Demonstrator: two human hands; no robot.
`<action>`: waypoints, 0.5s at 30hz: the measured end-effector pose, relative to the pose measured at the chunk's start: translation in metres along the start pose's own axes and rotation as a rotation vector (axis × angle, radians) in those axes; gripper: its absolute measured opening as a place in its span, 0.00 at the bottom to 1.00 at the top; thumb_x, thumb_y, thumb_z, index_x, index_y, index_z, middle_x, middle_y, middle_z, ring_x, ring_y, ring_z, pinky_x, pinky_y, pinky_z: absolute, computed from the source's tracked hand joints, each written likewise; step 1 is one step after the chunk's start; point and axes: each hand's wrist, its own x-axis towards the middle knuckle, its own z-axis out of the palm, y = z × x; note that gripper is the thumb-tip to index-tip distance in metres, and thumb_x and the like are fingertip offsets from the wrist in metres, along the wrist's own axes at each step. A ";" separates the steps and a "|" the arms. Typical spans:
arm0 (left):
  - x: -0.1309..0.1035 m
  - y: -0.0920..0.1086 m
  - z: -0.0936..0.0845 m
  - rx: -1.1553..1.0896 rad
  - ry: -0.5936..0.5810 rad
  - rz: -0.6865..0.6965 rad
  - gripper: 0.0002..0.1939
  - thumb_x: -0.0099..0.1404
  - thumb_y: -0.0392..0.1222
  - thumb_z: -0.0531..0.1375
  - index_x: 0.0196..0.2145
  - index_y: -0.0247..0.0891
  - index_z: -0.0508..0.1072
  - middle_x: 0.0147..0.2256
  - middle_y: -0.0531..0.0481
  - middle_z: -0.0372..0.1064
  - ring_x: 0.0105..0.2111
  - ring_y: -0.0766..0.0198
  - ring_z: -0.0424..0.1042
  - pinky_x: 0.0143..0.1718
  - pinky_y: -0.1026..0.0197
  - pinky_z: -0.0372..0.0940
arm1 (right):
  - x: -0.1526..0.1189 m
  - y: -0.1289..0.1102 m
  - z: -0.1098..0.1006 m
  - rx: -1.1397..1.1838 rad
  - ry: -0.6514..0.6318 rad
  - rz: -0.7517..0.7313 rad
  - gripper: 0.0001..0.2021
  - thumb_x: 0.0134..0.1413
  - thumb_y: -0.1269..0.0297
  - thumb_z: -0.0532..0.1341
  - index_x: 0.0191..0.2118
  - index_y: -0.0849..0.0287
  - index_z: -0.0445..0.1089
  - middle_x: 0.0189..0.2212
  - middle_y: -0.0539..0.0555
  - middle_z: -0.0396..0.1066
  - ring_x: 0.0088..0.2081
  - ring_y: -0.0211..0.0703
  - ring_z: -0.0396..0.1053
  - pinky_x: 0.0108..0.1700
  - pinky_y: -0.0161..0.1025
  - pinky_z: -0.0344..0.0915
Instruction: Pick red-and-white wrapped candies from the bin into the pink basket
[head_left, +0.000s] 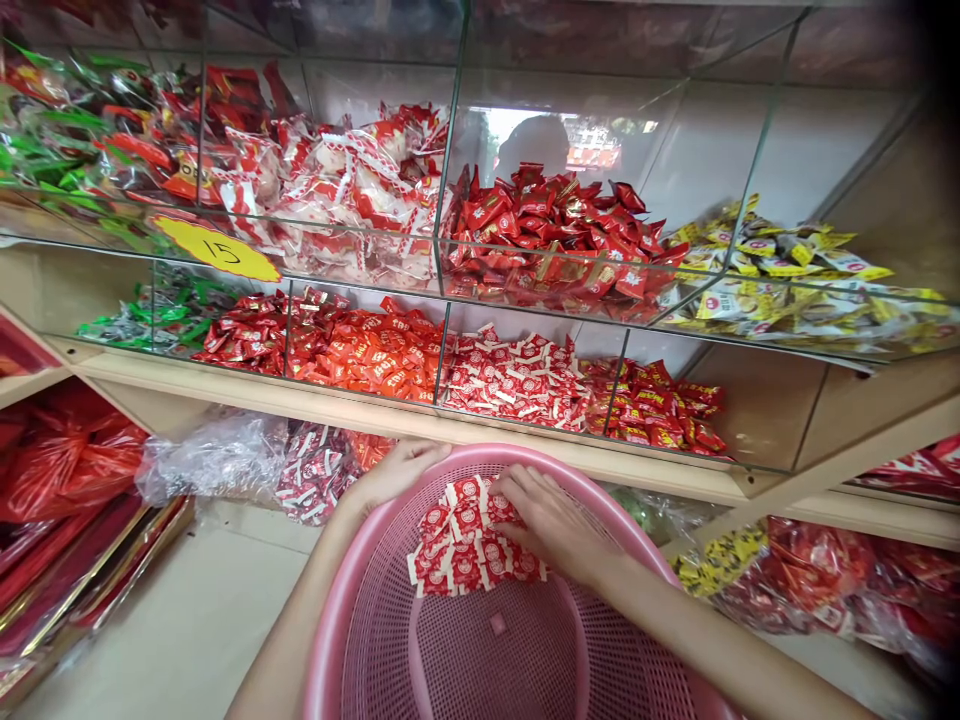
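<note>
A pink perforated plastic basket [499, 675] fills the lower middle of the view. My left hand [401, 470] is closed on its rim at the upper left. Inside, a small heap of red and white wrapped candies [465, 540] lies against the far wall. My right hand [544, 520] reaches into the basket over the right side of the heap, its fingers curled and touching the candies. Whether anything is within its fingers is hidden. Similar red and white candies [517, 380] fill a clear shelf compartment just beyond the basket.
Glass-fronted shelves hold red candies [555, 235], yellow packets [780, 260] and green packets [60, 130]. A yellow price tag [217, 248] reads 15. Plastic bags of goods [817, 570] lie under the wooden shelf edge [330, 410]. Pale floor [225, 590] shows at left.
</note>
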 end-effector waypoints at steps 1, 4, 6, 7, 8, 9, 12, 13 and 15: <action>0.000 0.000 0.000 0.005 0.003 0.008 0.21 0.59 0.52 0.52 0.44 0.37 0.71 0.41 0.49 0.71 0.41 0.60 0.68 0.44 0.61 0.58 | -0.001 0.000 0.000 0.004 -0.003 -0.005 0.12 0.52 0.65 0.55 0.43 0.56 0.58 0.40 0.53 0.59 0.42 0.43 0.57 0.42 0.41 0.56; 0.000 0.001 0.000 0.013 0.010 0.017 0.20 0.59 0.51 0.52 0.43 0.37 0.71 0.41 0.50 0.71 0.41 0.60 0.67 0.45 0.61 0.58 | -0.004 0.001 0.000 0.016 -0.011 -0.018 0.11 0.53 0.64 0.54 0.43 0.56 0.58 0.41 0.54 0.59 0.43 0.44 0.57 0.42 0.41 0.56; 0.000 0.001 0.000 0.010 0.008 0.006 0.20 0.59 0.52 0.52 0.43 0.37 0.71 0.41 0.50 0.71 0.41 0.60 0.68 0.44 0.61 0.58 | -0.004 0.002 0.000 0.020 -0.013 -0.017 0.11 0.53 0.64 0.54 0.43 0.56 0.59 0.41 0.53 0.59 0.42 0.43 0.57 0.42 0.41 0.56; 0.000 0.001 0.000 0.008 0.007 0.002 0.21 0.59 0.52 0.52 0.43 0.37 0.71 0.41 0.50 0.71 0.41 0.60 0.68 0.44 0.61 0.58 | -0.004 0.003 0.000 0.018 -0.010 -0.013 0.11 0.53 0.64 0.54 0.43 0.56 0.59 0.40 0.53 0.59 0.42 0.43 0.57 0.42 0.41 0.56; 0.000 0.001 0.000 0.006 0.007 0.001 0.21 0.59 0.52 0.52 0.43 0.37 0.71 0.41 0.50 0.71 0.41 0.60 0.67 0.44 0.61 0.58 | -0.004 0.003 0.000 0.015 -0.006 -0.008 0.11 0.53 0.64 0.54 0.43 0.56 0.59 0.40 0.53 0.59 0.42 0.43 0.57 0.42 0.41 0.56; 0.000 0.001 0.001 0.007 0.007 0.001 0.21 0.59 0.52 0.52 0.43 0.37 0.71 0.41 0.50 0.71 0.41 0.60 0.67 0.45 0.61 0.58 | -0.003 0.003 0.000 0.011 0.000 -0.003 0.11 0.53 0.65 0.54 0.43 0.55 0.59 0.40 0.53 0.59 0.42 0.43 0.57 0.41 0.40 0.57; 0.000 0.001 0.000 0.010 0.008 0.000 0.21 0.59 0.52 0.52 0.43 0.36 0.71 0.41 0.49 0.71 0.40 0.60 0.68 0.44 0.61 0.58 | -0.001 0.003 0.001 0.003 0.019 0.014 0.11 0.53 0.65 0.54 0.43 0.55 0.59 0.40 0.53 0.60 0.42 0.43 0.57 0.41 0.41 0.57; 0.000 0.000 0.000 0.008 0.006 -0.003 0.22 0.59 0.52 0.52 0.44 0.36 0.71 0.41 0.49 0.71 0.40 0.60 0.68 0.44 0.61 0.58 | 0.000 0.003 0.001 0.004 0.022 0.018 0.11 0.53 0.65 0.54 0.44 0.55 0.59 0.40 0.53 0.60 0.42 0.43 0.57 0.42 0.41 0.57; 0.000 0.000 0.000 0.003 0.001 -0.006 0.22 0.59 0.53 0.51 0.44 0.36 0.71 0.41 0.48 0.71 0.39 0.60 0.68 0.43 0.61 0.59 | 0.001 0.002 0.001 0.011 0.023 0.020 0.12 0.53 0.64 0.54 0.45 0.54 0.59 0.41 0.53 0.60 0.42 0.44 0.58 0.42 0.41 0.57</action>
